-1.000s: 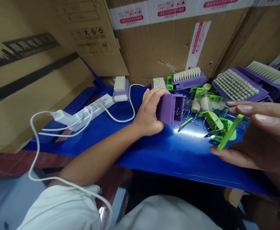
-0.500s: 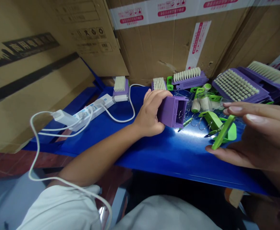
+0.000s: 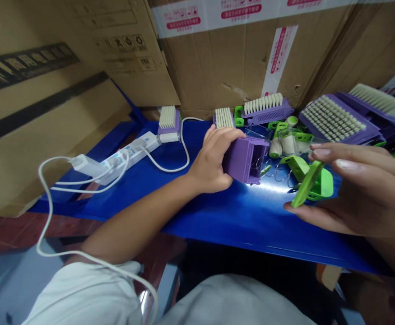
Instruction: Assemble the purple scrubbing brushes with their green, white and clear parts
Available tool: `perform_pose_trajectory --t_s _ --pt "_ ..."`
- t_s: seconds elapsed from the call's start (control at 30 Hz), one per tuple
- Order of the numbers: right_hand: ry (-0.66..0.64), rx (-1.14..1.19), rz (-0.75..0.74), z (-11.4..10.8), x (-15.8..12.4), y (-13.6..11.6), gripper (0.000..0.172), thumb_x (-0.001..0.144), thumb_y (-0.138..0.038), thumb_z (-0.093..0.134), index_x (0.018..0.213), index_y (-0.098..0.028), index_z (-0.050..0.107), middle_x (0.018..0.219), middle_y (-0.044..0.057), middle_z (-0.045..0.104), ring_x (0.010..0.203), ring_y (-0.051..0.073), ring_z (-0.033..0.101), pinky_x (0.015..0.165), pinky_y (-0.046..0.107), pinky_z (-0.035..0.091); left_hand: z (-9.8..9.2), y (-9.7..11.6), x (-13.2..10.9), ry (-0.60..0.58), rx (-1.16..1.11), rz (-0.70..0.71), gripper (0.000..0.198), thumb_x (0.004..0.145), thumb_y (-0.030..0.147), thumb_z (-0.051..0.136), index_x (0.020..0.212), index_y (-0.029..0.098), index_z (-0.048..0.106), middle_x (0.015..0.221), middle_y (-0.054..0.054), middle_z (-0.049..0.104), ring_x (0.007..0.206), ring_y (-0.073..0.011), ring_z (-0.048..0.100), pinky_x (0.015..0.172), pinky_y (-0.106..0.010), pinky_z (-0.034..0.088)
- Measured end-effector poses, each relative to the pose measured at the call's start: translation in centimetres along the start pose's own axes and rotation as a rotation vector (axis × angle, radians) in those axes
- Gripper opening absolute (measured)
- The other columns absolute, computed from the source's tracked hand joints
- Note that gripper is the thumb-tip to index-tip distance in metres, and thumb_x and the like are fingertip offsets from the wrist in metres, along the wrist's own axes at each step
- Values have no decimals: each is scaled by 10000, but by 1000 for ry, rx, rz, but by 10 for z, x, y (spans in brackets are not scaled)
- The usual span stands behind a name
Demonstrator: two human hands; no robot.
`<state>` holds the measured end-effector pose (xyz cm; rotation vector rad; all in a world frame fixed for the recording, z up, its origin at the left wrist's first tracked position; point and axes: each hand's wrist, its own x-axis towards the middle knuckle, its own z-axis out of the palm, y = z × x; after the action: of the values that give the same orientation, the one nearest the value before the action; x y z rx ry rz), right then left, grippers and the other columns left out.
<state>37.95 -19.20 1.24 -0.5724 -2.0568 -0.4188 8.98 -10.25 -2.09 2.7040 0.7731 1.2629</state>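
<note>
My left hand (image 3: 214, 158) is wrapped round a purple plastic housing (image 3: 239, 160), a hollow box whose open end faces right. A wire shows at that opening. In my right hand (image 3: 363, 189) a flat green plastic piece (image 3: 308, 183) is pinched upright between thumb and fingers, apart from the housing. Behind it on the blue table (image 3: 251, 221) lies a green scoop-like part (image 3: 324, 185), with wire rings (image 3: 281, 171) to its left. Clear and green pieces with white rollers (image 3: 288, 145) are heaped just beyond.
Purple blocks with white bristles (image 3: 334, 119) stand along the back, against cardboard boxes (image 3: 217, 67). On the left a white power strip (image 3: 129, 155) holds plugs, and a white cable (image 3: 44, 216) loops over the table edge and across my lap.
The green piece in my right hand has shifted slightly left, closer to the purple housing. My left hand keeps its hold, and the housing has tilted a little.
</note>
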Motion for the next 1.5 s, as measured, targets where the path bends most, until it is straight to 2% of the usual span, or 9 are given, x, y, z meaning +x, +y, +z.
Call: perform_pose_trajectory --t_s 0.5,0.63,1.0,1.13,1.23,1.33,1.5 --pt "-30 -24 -41 0 2 -2 947 934 -388 921 1750 -280 451 1200 121 788 1153 297 808 1001 467 713 0 2 1 -10 9 3 716 775 216 673 1453 299 459 1439 -93 680 1350 -321 659 1334 -635 353" --pt "-30 -14 -8 1 2 -1 960 919 -380 936 1747 -302 455 1206 111 795 1153 293 812 1019 473 715 0 2 1 0 -2 13 697 781 222 672 1444 293 470 1423 -94 684 1343 -322 665 1326 -634 361" --pt "-26 -4 -9 1 2 2 951 925 -456 917 1745 -338 452 1214 95 799 1088 301 827 938 494 744 0 1 0 -2 0 6 728 756 210 668 1448 305 463 1437 -92 680 1350 -328 661 1334 -638 349" --pt "-25 3 -41 1 2 7 1000 873 -435 965 1735 -285 481 1213 125 815 1083 330 831 920 512 750 0 1 0 -10 2 -1 738 747 217 669 1449 309 463 1440 -92 683 1347 -331 662 1336 -637 347" --pt "-17 32 -86 3 1 12 1118 780 -549 1011 1728 -255 496 1202 144 829 1054 357 839 900 535 755 -1 2 0 -9 -1 -4 743 741 208 667 1449 308 468 1444 -94 684 1340 -329 666 1335 -637 350" --pt "23 56 -83 5 0 14 1146 749 -694 975 1711 -262 527 1199 138 836 1060 363 841 892 544 754 -1 2 1 -13 4 -27 763 730 200 673 1457 311 468 1456 -94 684 1345 -333 663 1336 -640 349" --pt "53 49 -76 6 0 13 1127 765 -725 950 1699 -240 546 1194 147 832 1069 355 837 917 541 741 0 3 1 -18 5 -61 756 733 192 666 1455 305 471 1462 -90 687 1360 -329 658 1339 -635 348"
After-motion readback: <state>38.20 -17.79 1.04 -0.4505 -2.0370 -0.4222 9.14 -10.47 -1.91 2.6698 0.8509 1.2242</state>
